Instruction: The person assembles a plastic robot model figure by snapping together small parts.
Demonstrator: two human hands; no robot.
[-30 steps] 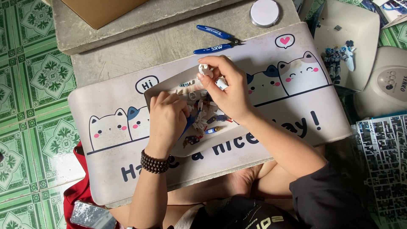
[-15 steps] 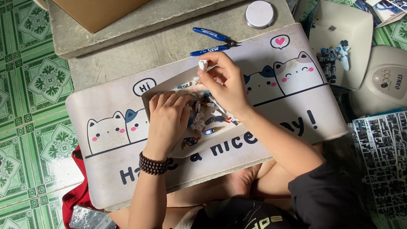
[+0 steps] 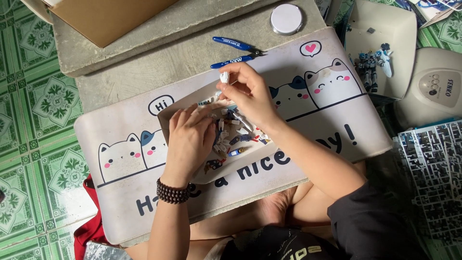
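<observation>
A shallow beige tray (image 3: 166,115) lies on a white desk mat with cartoon cats (image 3: 120,159). The tray holds several small white, blue and red plastic model parts (image 3: 230,144). My left hand (image 3: 190,139) rests palm down in the tray, fingers among the parts. My right hand (image 3: 248,94) hovers over the tray's far edge and pinches a small white part (image 3: 224,77) between thumb and fingers. A dark bead bracelet (image 3: 172,192) circles my left wrist.
Blue-handled nippers (image 3: 236,52) lie just beyond the mat, with a round white lid (image 3: 286,19) behind them. A cardboard box (image 3: 106,17) sits far left. At right stand a small robot model (image 3: 370,65) on a beige surface and grey part sprues (image 3: 430,173).
My right hand has lifted the small white part a little higher above the tray. My left hand has stayed in the tray, fingers shifting among the parts.
</observation>
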